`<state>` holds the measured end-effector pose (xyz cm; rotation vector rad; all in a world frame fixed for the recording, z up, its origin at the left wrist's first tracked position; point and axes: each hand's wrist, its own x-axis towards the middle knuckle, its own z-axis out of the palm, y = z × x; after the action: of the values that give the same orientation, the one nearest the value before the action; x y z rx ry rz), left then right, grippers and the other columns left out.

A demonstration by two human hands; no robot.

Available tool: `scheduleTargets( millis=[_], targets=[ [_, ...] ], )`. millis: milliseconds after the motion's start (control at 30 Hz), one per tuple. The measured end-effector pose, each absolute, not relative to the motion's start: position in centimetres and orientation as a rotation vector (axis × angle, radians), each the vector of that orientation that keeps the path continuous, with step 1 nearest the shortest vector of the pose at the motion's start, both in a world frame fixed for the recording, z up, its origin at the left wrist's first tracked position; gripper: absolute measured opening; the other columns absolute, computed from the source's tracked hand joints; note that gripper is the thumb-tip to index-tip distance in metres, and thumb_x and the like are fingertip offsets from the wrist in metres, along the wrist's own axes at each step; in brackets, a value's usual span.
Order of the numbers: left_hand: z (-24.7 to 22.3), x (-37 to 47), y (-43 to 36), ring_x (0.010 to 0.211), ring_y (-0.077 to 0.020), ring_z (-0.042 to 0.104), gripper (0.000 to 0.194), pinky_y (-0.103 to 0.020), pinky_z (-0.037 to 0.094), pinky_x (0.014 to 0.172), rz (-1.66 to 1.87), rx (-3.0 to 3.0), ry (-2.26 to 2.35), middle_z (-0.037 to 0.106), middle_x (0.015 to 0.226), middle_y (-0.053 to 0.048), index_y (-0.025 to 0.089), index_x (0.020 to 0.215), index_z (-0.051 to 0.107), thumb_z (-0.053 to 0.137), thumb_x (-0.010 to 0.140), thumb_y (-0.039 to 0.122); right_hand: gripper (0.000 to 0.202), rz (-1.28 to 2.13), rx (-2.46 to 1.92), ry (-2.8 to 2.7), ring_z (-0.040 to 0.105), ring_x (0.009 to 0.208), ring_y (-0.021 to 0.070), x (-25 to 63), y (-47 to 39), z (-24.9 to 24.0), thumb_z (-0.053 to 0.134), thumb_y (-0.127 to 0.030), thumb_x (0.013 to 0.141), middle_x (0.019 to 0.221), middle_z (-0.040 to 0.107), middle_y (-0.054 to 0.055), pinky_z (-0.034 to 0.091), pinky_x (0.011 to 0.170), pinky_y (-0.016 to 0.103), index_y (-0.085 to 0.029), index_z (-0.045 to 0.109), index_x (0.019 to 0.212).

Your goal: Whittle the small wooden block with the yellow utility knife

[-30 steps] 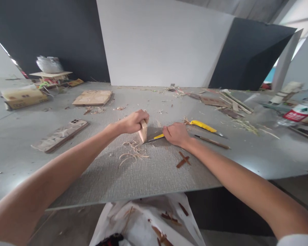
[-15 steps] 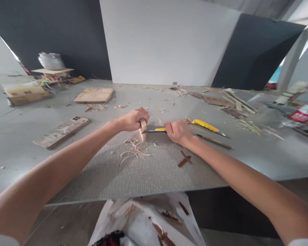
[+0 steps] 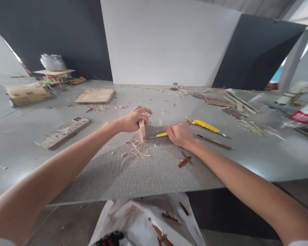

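Closed over the top of a small light wood block (image 3: 142, 131), my left hand (image 3: 136, 119) keeps it on edge on the grey table mat (image 3: 113, 177). My right hand (image 3: 179, 134) grips a yellow utility knife (image 3: 161, 134). Its thin blade points left and lies close to the block's lower end; I cannot tell whether they touch. Curled wood shavings (image 3: 136, 150) lie just below the block. Right of my right hand are another yellow-handled knife (image 3: 206, 125) and a slim dark-handled tool (image 3: 215, 141).
Crossed brown strips (image 3: 185, 159) lie near the front edge. Left are a patterned phone-shaped slab (image 3: 64, 132), a flat wooden board (image 3: 94, 95) and a cardboard box (image 3: 28, 95). Wood scraps (image 3: 238, 102) and a red-labelled bottle (image 3: 305, 115) are at the right.
The knife blade has moved down along the block, from its middle to its lower end. My right hand has dropped slightly, and some left fingers have lifted a little.
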<state>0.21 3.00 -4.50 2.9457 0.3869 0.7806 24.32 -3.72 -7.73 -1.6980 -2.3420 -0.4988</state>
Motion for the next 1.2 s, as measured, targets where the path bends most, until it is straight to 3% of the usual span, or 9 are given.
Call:
scheduleTargets(
  millis=[200,400,600,867,1200],
  targets=[
    [-4.5,0.2,2.9,0.124,-0.0244,0.040,0.023,-0.038,0.042,0.087,0.660,2.826,0.345,0.059,0.097,-0.010,0.017,0.071,0.057,0.045,0.068,-0.002,0.058,-0.508,-1.604,-2.277,0.058,0.057,0.0169,24.2,-3.3,-7.2,0.021,-0.030,0.093,0.058,0.065,0.010,0.029,0.057,0.029,-0.013,0.068,0.061],
    [-4.5,0.6,2.8,0.115,-0.0227,0.047,0.018,-0.044,0.036,0.094,0.722,2.879,0.342,0.057,0.108,-0.011,0.016,0.070,0.055,0.046,0.070,0.000,0.060,-0.563,-1.736,-2.254,0.058,0.055,0.0185,23.2,-3.5,-7.8,0.020,-0.032,0.093,0.063,0.067,0.013,0.028,0.054,0.030,-0.012,0.069,0.065],
    [-4.5,1.1,3.6,0.103,-0.0204,0.053,0.017,-0.041,0.037,0.091,0.706,2.916,0.299,0.060,0.091,-0.008,0.016,0.066,0.051,0.045,0.070,0.001,0.059,-0.556,-1.775,-2.317,0.058,0.055,0.0193,23.0,-3.5,-8.3,0.023,-0.035,0.092,0.062,0.066,0.013,0.030,0.054,0.030,-0.012,0.070,0.065],
    [-4.9,1.1,3.9,0.104,-0.0189,0.052,0.019,-0.040,0.036,0.092,0.728,2.929,0.334,0.060,0.095,-0.006,0.018,0.070,0.051,0.044,0.067,0.001,0.060,-0.477,-1.672,-2.241,0.056,0.053,0.0160,23.6,-3.6,-7.2,0.020,-0.030,0.093,0.055,0.063,0.010,0.027,0.053,0.028,-0.014,0.065,0.059],
    [-5.4,1.0,3.8,0.095,-0.0189,0.055,0.016,-0.039,0.039,0.088,0.809,2.930,0.343,0.061,0.091,-0.007,0.018,0.069,0.051,0.045,0.069,0.003,0.059,-0.486,-1.818,-2.183,0.060,0.054,0.0198,22.8,-4.0,-7.8,0.021,-0.032,0.093,0.061,0.067,0.013,0.031,0.054,0.030,-0.013,0.067,0.061]
  ],
)
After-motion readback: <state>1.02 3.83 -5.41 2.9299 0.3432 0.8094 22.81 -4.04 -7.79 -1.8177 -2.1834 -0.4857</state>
